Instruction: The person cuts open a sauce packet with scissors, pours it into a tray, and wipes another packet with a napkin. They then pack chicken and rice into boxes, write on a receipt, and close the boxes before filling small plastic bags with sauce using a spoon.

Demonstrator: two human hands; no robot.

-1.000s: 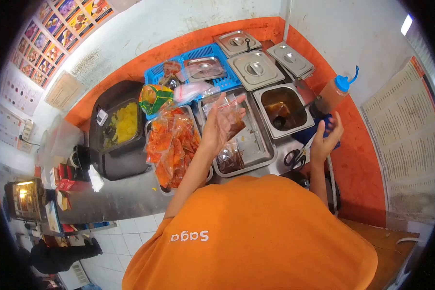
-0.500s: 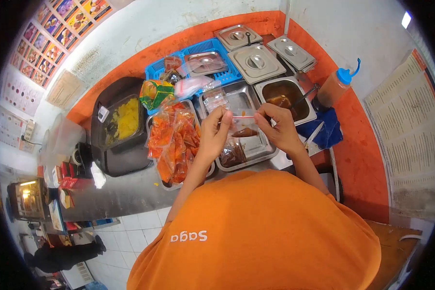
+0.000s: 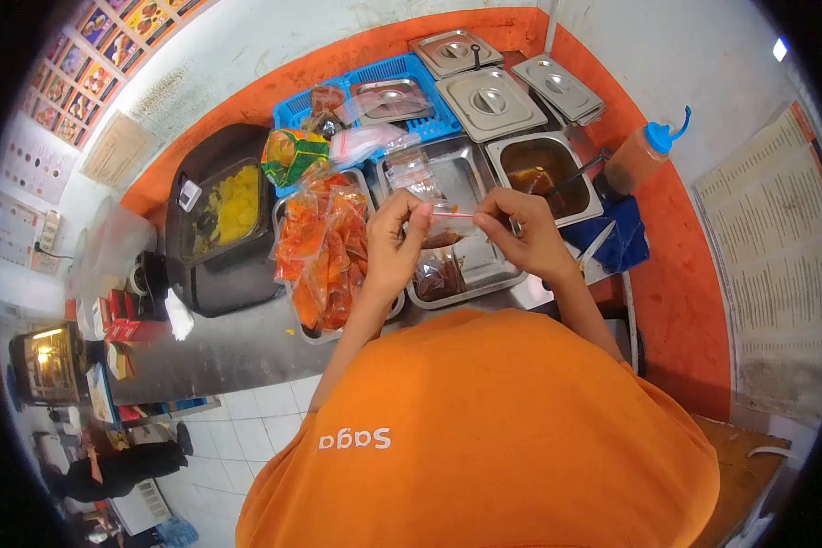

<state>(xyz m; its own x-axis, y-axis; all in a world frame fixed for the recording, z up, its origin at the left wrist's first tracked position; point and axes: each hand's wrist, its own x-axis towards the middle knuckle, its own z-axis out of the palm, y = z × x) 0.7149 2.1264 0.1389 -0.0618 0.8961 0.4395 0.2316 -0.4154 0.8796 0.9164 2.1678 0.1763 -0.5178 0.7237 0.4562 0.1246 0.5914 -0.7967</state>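
A small clear zip bag [image 3: 445, 237] with brown sauce at its bottom hangs by its red-edged top between my two hands. My left hand [image 3: 396, 245] pinches the left end of that edge with thumb and fingers. At the opposite end, my right hand [image 3: 526, 236] grips the edge the same way. Below the bag is a steel tray [image 3: 495, 265] that holds filled brown sauce bags [image 3: 440, 276] and a stack of flat clear bags [image 3: 409, 172]. Just beyond my right hand sits a steel pan of brown sauce [image 3: 532, 180] with a ladle [image 3: 580, 169] in it.
Left of the tray, another tray is heaped with bags of orange-red food [image 3: 324, 256]. A black tub [image 3: 237, 297] holds a pan of yellow food [image 3: 237, 205]. Steel lids [image 3: 490, 105], a blue basket [image 3: 306, 111] and a squeeze bottle [image 3: 639, 155] stand behind. A person [image 3: 128, 468] is at far left.
Both hands still hold the zip bag's edge, now slightly further apart at the fingertips. The camera view has shifted a little. The person at far left has changed posture.
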